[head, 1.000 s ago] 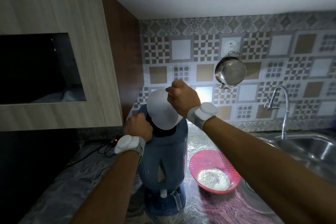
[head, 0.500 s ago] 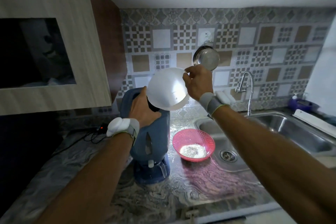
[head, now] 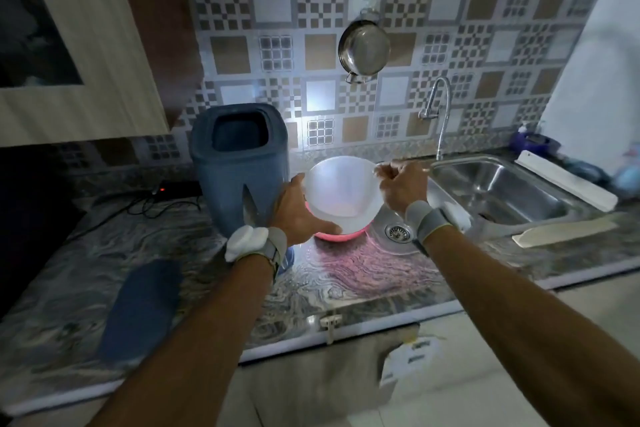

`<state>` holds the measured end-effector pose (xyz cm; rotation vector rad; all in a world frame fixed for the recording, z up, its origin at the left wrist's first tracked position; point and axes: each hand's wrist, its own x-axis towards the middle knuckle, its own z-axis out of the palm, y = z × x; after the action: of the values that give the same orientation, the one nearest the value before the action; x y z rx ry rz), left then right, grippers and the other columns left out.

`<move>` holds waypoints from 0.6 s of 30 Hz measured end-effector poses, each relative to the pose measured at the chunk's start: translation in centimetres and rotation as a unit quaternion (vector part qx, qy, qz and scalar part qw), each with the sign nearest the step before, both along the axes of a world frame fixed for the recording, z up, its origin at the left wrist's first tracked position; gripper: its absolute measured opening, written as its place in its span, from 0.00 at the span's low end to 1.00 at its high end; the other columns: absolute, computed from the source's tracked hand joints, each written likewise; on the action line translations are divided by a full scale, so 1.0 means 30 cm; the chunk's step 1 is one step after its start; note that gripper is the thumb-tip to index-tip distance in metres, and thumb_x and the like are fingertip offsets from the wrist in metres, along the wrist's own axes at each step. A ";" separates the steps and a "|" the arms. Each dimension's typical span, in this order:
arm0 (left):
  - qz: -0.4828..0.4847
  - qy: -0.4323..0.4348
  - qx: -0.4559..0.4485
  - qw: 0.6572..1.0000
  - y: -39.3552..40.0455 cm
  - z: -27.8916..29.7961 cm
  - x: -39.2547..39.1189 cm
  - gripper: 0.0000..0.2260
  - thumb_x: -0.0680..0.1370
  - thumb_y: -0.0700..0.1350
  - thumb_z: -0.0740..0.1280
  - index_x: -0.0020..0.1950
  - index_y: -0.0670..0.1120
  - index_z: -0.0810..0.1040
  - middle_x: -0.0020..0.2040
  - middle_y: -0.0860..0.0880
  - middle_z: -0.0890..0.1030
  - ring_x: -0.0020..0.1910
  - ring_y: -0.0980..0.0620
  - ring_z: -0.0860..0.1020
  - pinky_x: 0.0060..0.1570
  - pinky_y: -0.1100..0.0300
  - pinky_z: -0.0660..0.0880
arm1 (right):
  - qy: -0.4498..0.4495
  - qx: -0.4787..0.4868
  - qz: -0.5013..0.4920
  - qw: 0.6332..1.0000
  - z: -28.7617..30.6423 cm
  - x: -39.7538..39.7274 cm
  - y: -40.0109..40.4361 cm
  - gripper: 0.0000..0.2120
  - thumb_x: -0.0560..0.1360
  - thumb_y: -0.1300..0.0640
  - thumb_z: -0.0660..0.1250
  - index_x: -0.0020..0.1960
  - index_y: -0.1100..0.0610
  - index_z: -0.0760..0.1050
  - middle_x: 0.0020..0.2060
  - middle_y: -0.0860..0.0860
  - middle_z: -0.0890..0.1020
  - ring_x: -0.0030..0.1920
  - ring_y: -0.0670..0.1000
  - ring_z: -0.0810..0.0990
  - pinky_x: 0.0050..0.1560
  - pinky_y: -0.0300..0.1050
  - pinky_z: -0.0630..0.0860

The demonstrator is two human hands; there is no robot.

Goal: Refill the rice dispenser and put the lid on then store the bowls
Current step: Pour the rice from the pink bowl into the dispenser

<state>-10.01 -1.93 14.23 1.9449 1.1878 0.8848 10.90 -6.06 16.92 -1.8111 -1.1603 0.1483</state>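
White bowl (head: 341, 187), translucent and upright at frame centre, sits nested in pink bowl (head: 337, 236); we note left hand (head: 298, 210) gripping its rim, right hand (head: 401, 184) pinching the opposite rim.

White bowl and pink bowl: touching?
Touching. Head view shows the white bowl nested in the pink bowl, with only the pink rim showing beneath it.

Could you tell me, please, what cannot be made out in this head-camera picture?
- Pink bowl contents: hidden by the white bowl sitting in it.
- Rice level in the dispenser: its opening is dark.
- Left hand fingers: hidden behind the bowls.
- Dark flat thing on the counter: blurred.
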 end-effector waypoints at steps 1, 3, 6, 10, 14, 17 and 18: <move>-0.002 0.012 -0.011 1.000 -0.005 -0.037 0.012 0.56 0.49 0.50 0.84 0.73 0.48 0.62 0.65 0.46 0.71 0.63 0.44 0.73 0.61 0.45 0.75 | 0.006 -0.011 0.004 1.000 -0.048 0.007 -0.008 0.08 0.76 0.56 0.69 0.49 0.59 0.85 0.45 0.58 0.86 0.45 0.53 0.83 0.42 0.32 0.67; -0.008 0.038 -0.034 0.999 -0.007 -0.116 0.044 0.57 0.49 0.51 0.83 0.74 0.47 0.61 0.65 0.45 0.71 0.65 0.43 0.72 0.63 0.45 0.74 | 0.008 -0.035 0.008 0.999 -0.146 0.034 -0.010 0.08 0.76 0.58 0.68 0.49 0.59 0.85 0.45 0.58 0.86 0.46 0.55 0.83 0.42 0.32 0.68; -0.010 0.092 -0.063 0.994 -0.009 -0.223 0.077 0.56 0.52 0.49 0.83 0.75 0.47 0.59 0.65 0.44 0.70 0.66 0.43 0.71 0.64 0.45 0.74 | 0.018 -0.091 0.006 0.996 -0.281 0.074 0.004 0.09 0.76 0.58 0.66 0.46 0.58 0.85 0.44 0.58 0.86 0.47 0.58 0.83 0.47 0.43 0.75; 0.009 0.137 -0.097 0.986 -0.010 -0.348 0.132 0.53 0.54 0.49 0.83 0.75 0.47 0.61 0.64 0.46 0.73 0.64 0.45 0.73 0.64 0.49 0.74 | 0.039 -0.137 0.012 0.990 -0.424 0.126 0.031 0.09 0.76 0.60 0.65 0.44 0.59 0.84 0.43 0.58 0.86 0.41 0.54 0.80 0.47 0.42 0.73; 0.017 0.155 -0.116 0.981 0.006 -0.422 0.182 0.50 0.54 0.45 0.83 0.72 0.46 0.65 0.59 0.48 0.75 0.61 0.45 0.75 0.60 0.54 0.75 | 0.065 -0.175 0.025 0.982 -0.516 0.161 0.061 0.10 0.76 0.60 0.63 0.44 0.58 0.84 0.44 0.56 0.86 0.45 0.56 0.82 0.47 0.42 0.74; 0.029 0.184 -0.123 0.975 0.025 -0.456 0.215 0.49 0.54 0.43 0.83 0.71 0.46 0.65 0.61 0.46 0.76 0.61 0.45 0.75 0.59 0.53 0.77 | 0.071 -0.190 0.034 0.979 -0.569 0.188 0.088 0.10 0.76 0.61 0.63 0.42 0.60 0.83 0.42 0.55 0.86 0.45 0.57 0.82 0.45 0.45 0.76; 0.033 0.190 -0.129 0.973 0.031 -0.466 0.224 0.48 0.54 0.43 0.83 0.71 0.46 0.66 0.60 0.46 0.76 0.61 0.45 0.75 0.59 0.53 0.77 | 0.067 -0.196 0.037 0.978 -0.587 0.196 0.095 0.10 0.76 0.62 0.63 0.42 0.61 0.83 0.42 0.56 0.86 0.44 0.58 0.82 0.45 0.46 0.76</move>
<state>-3.28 -1.01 0.25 1.9158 1.5106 0.3698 16.76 -3.21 -0.68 -2.0612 -1.1604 0.5702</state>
